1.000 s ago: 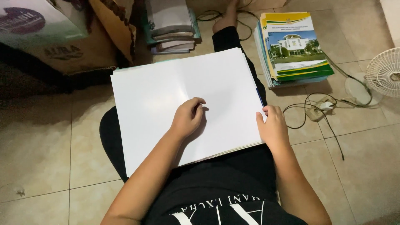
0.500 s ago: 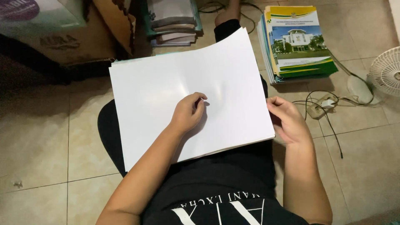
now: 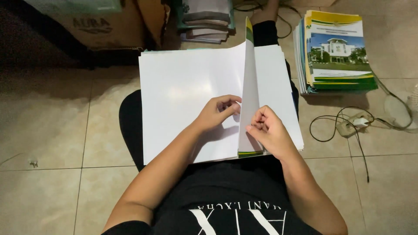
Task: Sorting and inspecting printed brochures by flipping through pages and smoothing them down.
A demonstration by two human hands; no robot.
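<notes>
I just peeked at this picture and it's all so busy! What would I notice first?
First, the big white sheets on the person's lap in the middle, with one sheet standing up on edge between the left hand and the right hand. Next, the colourful stack of booklets on the tiled floor at upper right, and the tangled cable with a socket just below it.

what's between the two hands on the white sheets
In the head view, a raised sheet with a green and yellow edge stands on edge between the left hand and the right hand, above the white stack.
</notes>
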